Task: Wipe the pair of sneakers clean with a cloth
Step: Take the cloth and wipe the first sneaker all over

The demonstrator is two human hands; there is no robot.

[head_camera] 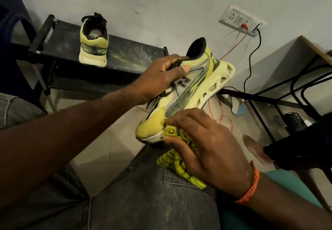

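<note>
The right hand (206,143) bunches one yellow-and-black cloth (177,157), fingers curled round it, pressing it to the toe-side sole of the near sneaker (188,93); much of the cloth is hidden under the palm. The left hand (159,78) grips that sneaker across the laces, thumb on its side, covering the tongue. Its long axis runs diagonally, toe toward the person, heel up and away. Two sneakers in all: the second sneaker (93,48) stands beyond the left hand on a black rack (125,53), heel facing the camera, toe hidden
</note>
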